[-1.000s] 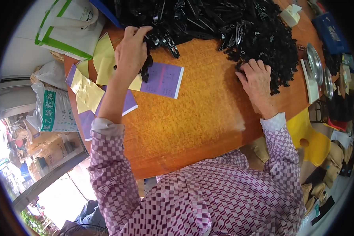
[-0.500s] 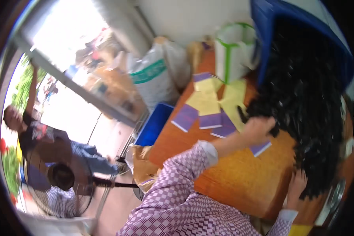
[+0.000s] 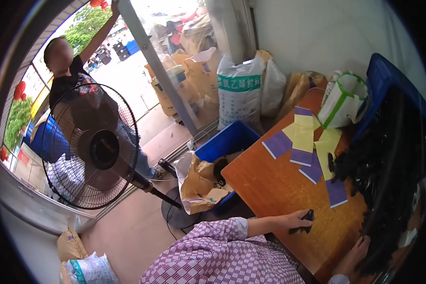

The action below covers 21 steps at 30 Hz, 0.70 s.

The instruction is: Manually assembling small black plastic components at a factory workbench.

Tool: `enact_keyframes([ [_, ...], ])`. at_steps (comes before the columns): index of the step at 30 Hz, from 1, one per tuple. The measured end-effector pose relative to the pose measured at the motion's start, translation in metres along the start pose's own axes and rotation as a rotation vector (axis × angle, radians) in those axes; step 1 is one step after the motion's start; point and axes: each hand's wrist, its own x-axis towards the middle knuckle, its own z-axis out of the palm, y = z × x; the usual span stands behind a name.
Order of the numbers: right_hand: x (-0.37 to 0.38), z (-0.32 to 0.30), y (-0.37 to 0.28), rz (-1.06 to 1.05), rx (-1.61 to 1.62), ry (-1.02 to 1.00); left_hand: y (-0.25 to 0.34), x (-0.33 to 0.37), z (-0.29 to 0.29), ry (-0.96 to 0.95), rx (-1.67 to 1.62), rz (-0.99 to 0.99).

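So the black plastic piece (image 3: pixel 309 217) is in the left hand (image 3: pixel 294 221), which is closed around it with bits poking out past the thumb and fingertips, just inside the table's near edge, well in from its rounded left corner (image 3: pixel 226 170). Can't tell if it's one piece or a few bunched together, or whether the hand is touching the wood. My guess on handling: really light, stiff, kinda slick since it looks like smooth plastic, and any thin bits might snap if you squeeze hard. I'd pinch it by the thicker middle, thumb against two fingers, and leave the ends alone. The right hand (image 3: pixel 356 253) is farther along that near edge, by the end of the black pile (image 3: pixel 388 156); its fingers are mostly out of sight, so no clue if it's gripping anything. Compared with half a second ago, the left hand has come away from the pile toward the near edge, so the purple-and-yellow papers (image 3: pixel 304 137) beside the left edge aren't behind the forearm anymore. The camera's also swung left, putting the black floor fan (image 3: pixel 104 149) much more in view.
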Motion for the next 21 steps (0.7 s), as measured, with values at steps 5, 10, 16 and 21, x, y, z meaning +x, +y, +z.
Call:
enact_keyframes([
  [5,0.001,0.009,-0.064,-0.123,0.460,0.028,-0.002,-0.027,0.000,-0.046,0.015,-0.031],
  [10,-0.029,0.047,-0.102,0.240,0.973,-0.320,-0.012,-0.038,0.002,-0.036,0.011,0.056],
  [16,-0.052,0.067,-0.150,0.524,1.529,-0.330,-0.031,-0.032,0.002,0.042,-0.045,0.068],
  [21,-0.053,0.072,-0.155,0.494,1.648,-0.394,-0.008,-0.057,0.010,0.020,-0.156,-0.068],
])
